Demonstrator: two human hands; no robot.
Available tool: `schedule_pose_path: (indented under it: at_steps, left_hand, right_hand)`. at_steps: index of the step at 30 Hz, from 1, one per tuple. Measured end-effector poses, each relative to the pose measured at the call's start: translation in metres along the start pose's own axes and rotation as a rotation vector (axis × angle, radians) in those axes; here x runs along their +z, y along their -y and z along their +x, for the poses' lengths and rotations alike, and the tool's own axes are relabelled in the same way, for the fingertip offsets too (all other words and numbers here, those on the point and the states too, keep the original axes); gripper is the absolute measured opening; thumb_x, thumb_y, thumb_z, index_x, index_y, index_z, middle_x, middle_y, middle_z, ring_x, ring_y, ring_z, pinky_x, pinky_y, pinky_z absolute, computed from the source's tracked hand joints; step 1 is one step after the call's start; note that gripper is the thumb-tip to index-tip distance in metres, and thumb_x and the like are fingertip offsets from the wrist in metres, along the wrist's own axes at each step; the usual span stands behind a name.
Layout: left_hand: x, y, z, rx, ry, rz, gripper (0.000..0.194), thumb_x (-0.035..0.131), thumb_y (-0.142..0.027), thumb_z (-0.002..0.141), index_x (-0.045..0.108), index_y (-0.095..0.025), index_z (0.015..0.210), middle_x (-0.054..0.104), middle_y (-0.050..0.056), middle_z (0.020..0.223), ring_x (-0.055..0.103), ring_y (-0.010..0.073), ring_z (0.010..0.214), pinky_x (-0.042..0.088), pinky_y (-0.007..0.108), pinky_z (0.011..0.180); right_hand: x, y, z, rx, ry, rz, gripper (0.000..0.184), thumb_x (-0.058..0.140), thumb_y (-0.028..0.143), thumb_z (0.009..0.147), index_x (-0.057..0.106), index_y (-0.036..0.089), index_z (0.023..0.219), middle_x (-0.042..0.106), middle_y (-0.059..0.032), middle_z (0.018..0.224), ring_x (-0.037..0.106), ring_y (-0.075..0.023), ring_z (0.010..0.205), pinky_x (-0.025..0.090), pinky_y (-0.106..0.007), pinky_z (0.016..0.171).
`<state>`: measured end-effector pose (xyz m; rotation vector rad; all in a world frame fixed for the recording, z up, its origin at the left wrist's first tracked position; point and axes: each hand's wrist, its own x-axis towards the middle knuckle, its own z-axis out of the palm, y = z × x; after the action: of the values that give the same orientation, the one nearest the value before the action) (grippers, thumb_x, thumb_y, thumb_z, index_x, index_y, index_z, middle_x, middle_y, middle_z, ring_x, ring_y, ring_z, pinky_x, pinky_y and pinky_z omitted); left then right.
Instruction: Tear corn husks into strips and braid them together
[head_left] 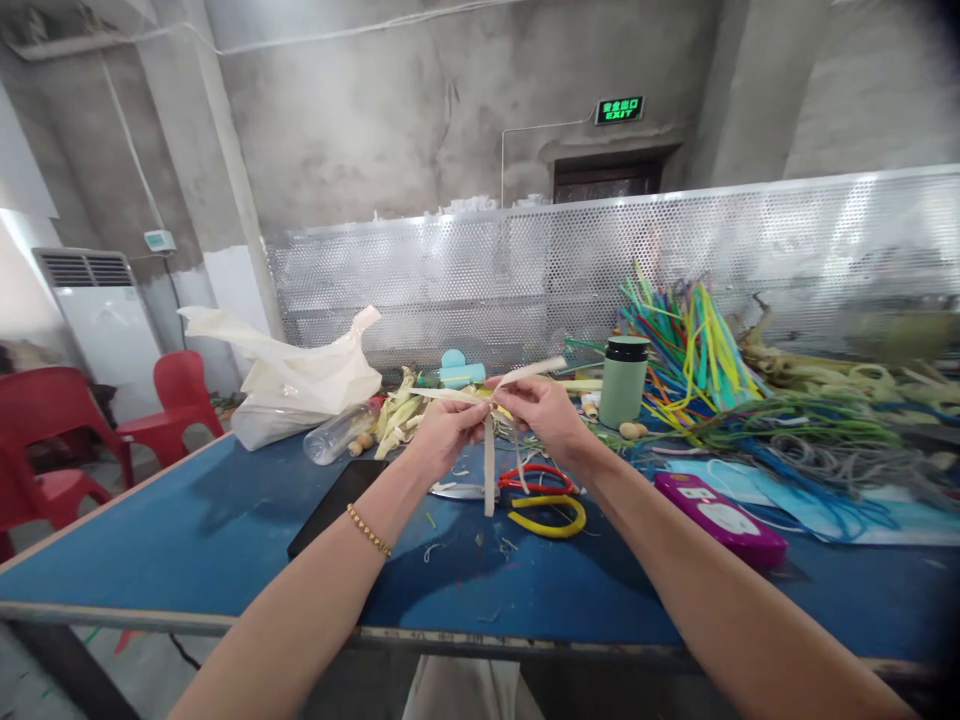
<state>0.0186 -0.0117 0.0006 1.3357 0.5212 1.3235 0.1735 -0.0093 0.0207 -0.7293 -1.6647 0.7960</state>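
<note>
Above the middle of the blue table, my left hand (450,435) and my right hand (546,405) meet with fingertips pinched close together. Both are closed on pale flat strips (489,470) that cross between them. One strip hangs straight down, another sticks out to the upper right, and one points left. Where they cross, fingers partly hide them. Just below lie scissors or shears with one red handle (538,478) and one yellow handle (559,518); their metal blade end points left.
A dark flat phone-like slab (334,510) lies left, near a clear bottle (337,435) and a white plastic bag (307,365). Right are a green flask (624,385), a magenta box (720,520) and bundles of coloured strands (697,345). A perforated metal panel (420,290) stands behind.
</note>
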Motion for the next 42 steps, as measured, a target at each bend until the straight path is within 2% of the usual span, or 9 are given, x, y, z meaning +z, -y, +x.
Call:
schedule_pose_path:
  at_steps: [3,6,13,20,27,33,37,42]
  left_hand:
    - [0.001,0.002,0.000,-0.015,-0.014,0.026,0.024,0.079,-0.029,0.063,0.067,-0.008,0.063,0.054,0.001,0.052,0.042,0.0066,0.046,0.028,0.024,0.049]
    - [0.002,0.003,0.001,-0.010,-0.007,0.047,0.026,0.079,-0.031,0.063,0.066,-0.008,0.062,0.054,0.001,0.052,0.043,0.0068,0.048,0.029,0.024,0.050]
    - [0.001,0.007,0.000,-0.003,-0.009,0.154,0.032,0.079,-0.036,0.063,0.061,-0.011,0.055,0.048,-0.001,0.050,0.039,0.0062,0.048,0.026,0.024,0.049]
    - [-0.001,0.012,0.000,0.030,0.028,0.248,0.025,0.074,-0.031,0.067,0.061,-0.012,0.058,0.048,-0.001,0.050,0.040,0.0077,0.048,0.026,0.025,0.049]
    - [0.000,0.012,-0.001,0.026,0.009,0.264,0.012,0.072,-0.023,0.064,0.065,-0.013,0.061,0.054,0.000,0.057,0.045,0.0093,0.052,0.032,0.026,0.051]
    - [0.001,0.012,-0.002,0.026,0.028,0.268,0.012,0.070,-0.021,0.066,0.065,-0.013,0.060,0.053,0.000,0.057,0.045,0.0090,0.052,0.031,0.025,0.051]
    - [0.000,0.012,-0.001,0.006,0.037,0.207,0.015,0.072,-0.024,0.067,0.066,-0.010,0.066,0.053,0.000,0.058,0.044,0.0085,0.052,0.030,0.025,0.050]
    - [-0.002,0.010,0.000,-0.051,0.075,0.082,0.020,0.077,-0.021,0.061,0.067,-0.009,0.073,0.057,0.002,0.063,0.047,0.0085,0.054,0.034,0.025,0.053]
  right_hand:
    - [0.001,-0.001,0.001,-0.046,-0.078,-0.069,0.026,0.067,0.038,0.070,0.068,0.013,0.076,0.063,-0.0029,0.070,0.047,-0.0100,0.055,0.038,-0.025,0.053]
    - [0.000,-0.003,0.003,-0.065,-0.107,-0.143,0.025,0.067,0.038,0.070,0.066,0.014,0.073,0.063,-0.0028,0.066,0.052,-0.0124,0.058,0.040,-0.026,0.055]
    - [-0.001,-0.006,0.001,-0.126,-0.070,-0.323,0.023,0.057,0.035,0.078,0.060,0.016,0.065,0.052,0.0012,0.053,0.045,-0.0114,0.053,0.035,-0.025,0.052]
    - [0.004,-0.008,-0.001,-0.111,-0.074,-0.346,0.026,0.056,0.036,0.080,0.057,0.016,0.062,0.056,-0.0004,0.058,0.048,-0.0126,0.057,0.037,-0.026,0.057]
    - [0.006,-0.009,-0.003,-0.086,-0.098,-0.350,0.026,0.055,0.033,0.079,0.057,0.016,0.060,0.057,-0.0010,0.057,0.050,-0.0127,0.055,0.039,-0.025,0.057]
    - [0.006,-0.013,-0.001,-0.041,-0.123,-0.350,0.026,0.056,0.034,0.078,0.056,0.016,0.058,0.056,-0.0008,0.056,0.049,-0.0124,0.054,0.037,-0.025,0.056]
    - [0.003,-0.013,0.002,-0.050,-0.135,-0.325,0.030,0.058,0.040,0.076,0.056,0.016,0.058,0.055,-0.0005,0.055,0.047,-0.0120,0.055,0.037,-0.026,0.056]
    - [0.001,-0.009,0.001,0.002,-0.097,-0.223,0.032,0.061,0.042,0.075,0.055,0.016,0.057,0.053,0.0005,0.054,0.045,-0.0102,0.052,0.036,-0.024,0.052]
